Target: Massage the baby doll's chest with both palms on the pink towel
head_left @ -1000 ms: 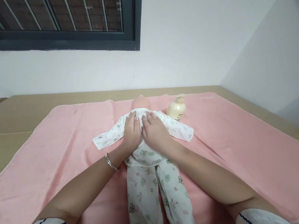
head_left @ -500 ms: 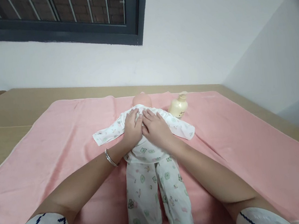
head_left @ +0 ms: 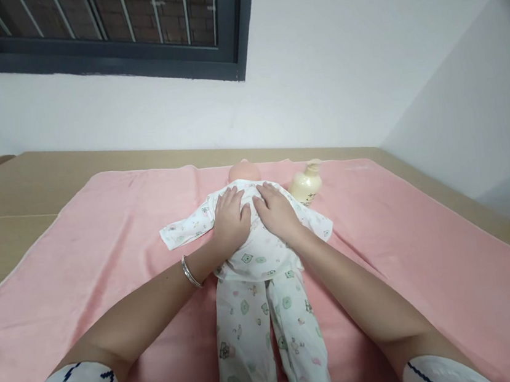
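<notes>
A baby doll (head_left: 244, 171) lies stretched out on a pink blanket (head_left: 120, 232), its head at the far end. It wears a white printed top (head_left: 256, 256) and matching trousers (head_left: 245, 335). My left hand (head_left: 232, 220) rests flat on the left side of the doll's chest, fingers extended. On the right side of the chest lies my right hand (head_left: 277, 212), also flat with fingers stretched out. A narrow strip of the top shows between the two hands. The doll's face cannot be made out from this angle.
A cream pump bottle (head_left: 306, 183) stands on the blanket beside the doll's right-hand sleeve. Under the blanket is a wooden table (head_left: 8, 190), with a white wall (head_left: 315, 72) behind it. A dark-framed window (head_left: 126, 52) with bars is at the upper left.
My hands have moved apart across the doll's chest, the right hand shifting to the right. Before, they lay close together at the middle. The doll and the bottle stay in place.
</notes>
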A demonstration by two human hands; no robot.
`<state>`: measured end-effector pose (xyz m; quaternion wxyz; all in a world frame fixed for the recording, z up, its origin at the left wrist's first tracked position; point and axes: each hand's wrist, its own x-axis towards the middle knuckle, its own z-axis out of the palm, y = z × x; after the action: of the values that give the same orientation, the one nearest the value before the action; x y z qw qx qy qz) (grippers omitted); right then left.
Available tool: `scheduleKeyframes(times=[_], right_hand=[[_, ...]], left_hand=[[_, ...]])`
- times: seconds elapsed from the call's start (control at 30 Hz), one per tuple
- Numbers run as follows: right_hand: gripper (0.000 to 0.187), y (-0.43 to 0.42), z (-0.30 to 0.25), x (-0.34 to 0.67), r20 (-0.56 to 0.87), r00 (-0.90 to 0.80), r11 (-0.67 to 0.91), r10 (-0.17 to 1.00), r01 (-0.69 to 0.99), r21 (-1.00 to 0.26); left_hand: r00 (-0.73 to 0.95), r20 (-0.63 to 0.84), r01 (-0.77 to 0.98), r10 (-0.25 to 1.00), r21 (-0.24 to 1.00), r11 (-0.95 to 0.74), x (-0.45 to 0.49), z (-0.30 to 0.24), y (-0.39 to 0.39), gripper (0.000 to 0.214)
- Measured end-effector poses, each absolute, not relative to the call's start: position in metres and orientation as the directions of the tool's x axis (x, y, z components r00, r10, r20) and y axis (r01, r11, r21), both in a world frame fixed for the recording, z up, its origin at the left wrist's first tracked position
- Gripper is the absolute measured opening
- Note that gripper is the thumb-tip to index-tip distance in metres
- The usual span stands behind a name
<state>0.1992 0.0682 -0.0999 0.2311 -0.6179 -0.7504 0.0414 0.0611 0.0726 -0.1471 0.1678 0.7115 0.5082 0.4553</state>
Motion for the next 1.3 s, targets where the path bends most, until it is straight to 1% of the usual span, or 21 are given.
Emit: scheduleKeyframes(times=[0.13, 0.2, 0.23, 0.33, 0.43, 0.5, 0.57, 0.7, 0.77, 0.83, 0.9, 1.0, 1.07, 1.1, 1.17, 1.23, 1.3], right_hand=[[0.061, 0.048, -0.095, 0.185, 0.246, -0.196, 0.250, 0.949, 0.944, -0.214], [0.062, 0.038, -0.093, 0.177, 0.220, -0.233, 0.273, 0.947, 0.947, -0.172], [0.060, 0.035, -0.092, 0.176, 0.210, -0.248, 0.285, 0.946, 0.944, -0.169], [0.053, 0.046, -0.093, 0.184, 0.205, -0.252, 0.298, 0.946, 0.926, -0.234], [0.052, 0.070, -0.097, 0.203, 0.228, -0.211, 0.281, 0.950, 0.898, -0.338], [0.054, 0.080, -0.100, 0.211, 0.232, -0.213, 0.288, 0.949, 0.883, -0.370], [0.055, 0.079, -0.101, 0.210, 0.232, -0.219, 0.293, 0.948, 0.887, -0.357], [0.055, 0.051, -0.094, 0.190, 0.198, -0.217, 0.265, 0.956, 0.929, -0.258], [0.056, 0.039, -0.089, 0.181, 0.161, -0.267, 0.298, 0.950, 0.930, -0.216], [0.054, 0.038, -0.087, 0.181, 0.145, -0.318, 0.345, 0.937, 0.911, -0.226], [0.052, 0.049, -0.089, 0.188, 0.160, -0.311, 0.346, 0.937, 0.892, -0.291], [0.056, 0.070, -0.096, 0.202, 0.170, -0.209, 0.260, 0.963, 0.887, -0.382], [0.059, 0.075, -0.100, 0.204, 0.166, -0.175, 0.225, 0.971, 0.901, -0.371], [0.059, 0.074, -0.100, 0.202, 0.167, -0.170, 0.220, 0.971, 0.911, -0.350], [0.057, 0.065, -0.097, 0.194, 0.175, -0.176, 0.222, 0.969, 0.928, -0.300], [0.055, 0.050, -0.092, 0.184, 0.175, -0.204, 0.244, 0.963, 0.936, -0.254], [0.055, 0.037, -0.088, 0.177, 0.164, -0.268, 0.299, 0.949, 0.932, -0.204]], left_hand=[[0.051, 0.374, 0.560, 0.926, 0.757, -0.337, 0.054, -0.141, 0.090, 0.045], [0.076, 0.340, 0.578, 0.937, 0.751, -0.320, 0.050, -0.137, 0.097, 0.045], [0.095, 0.339, 0.595, 0.936, 0.734, -0.326, 0.049, -0.136, 0.099, 0.045], [0.121, 0.381, 0.680, 0.916, 0.641, -0.357, 0.053, -0.135, 0.090, 0.047], [0.147, 0.442, 0.756, 0.885, 0.526, -0.389, 0.065, -0.136, 0.068, 0.049], [0.182, 0.453, 0.771, 0.873, 0.485, -0.413, 0.071, -0.134, 0.056, 0.051], [0.203, 0.424, 0.761, 0.883, 0.499, -0.415, 0.071, -0.131, 0.055, 0.052], [0.188, 0.294, 0.707, 0.937, 0.622, -0.337, 0.054, -0.126, 0.080, 0.050], [0.168, 0.257, 0.689, 0.952, 0.660, -0.300, 0.044, -0.126, 0.095, 0.047], [0.152, 0.266, 0.690, 0.952, 0.661, -0.295, 0.038, -0.128, 0.102, 0.046], [0.143, 0.304, 0.721, 0.942, 0.620, -0.309, 0.040, -0.131, 0.098, 0.045], [0.161, 0.387, 0.794, 0.908, 0.495, -0.352, 0.053, -0.134, 0.077, 0.047], [0.202, 0.430, 0.814, 0.880, 0.425, -0.395, 0.061, -0.134, 0.065, 0.049], [0.221, 0.434, 0.813, 0.874, 0.413, -0.410, 0.064, -0.133, 0.062, 0.050], [0.247, 0.402, 0.794, 0.882, 0.438, -0.421, 0.063, -0.132, 0.066, 0.051], [0.258, 0.341, 0.762, 0.904, 0.503, -0.408, 0.056, -0.129, 0.079, 0.050], [0.262, 0.286, 0.731, 0.922, 0.565, -0.383, 0.047, -0.128, 0.093, 0.048]])
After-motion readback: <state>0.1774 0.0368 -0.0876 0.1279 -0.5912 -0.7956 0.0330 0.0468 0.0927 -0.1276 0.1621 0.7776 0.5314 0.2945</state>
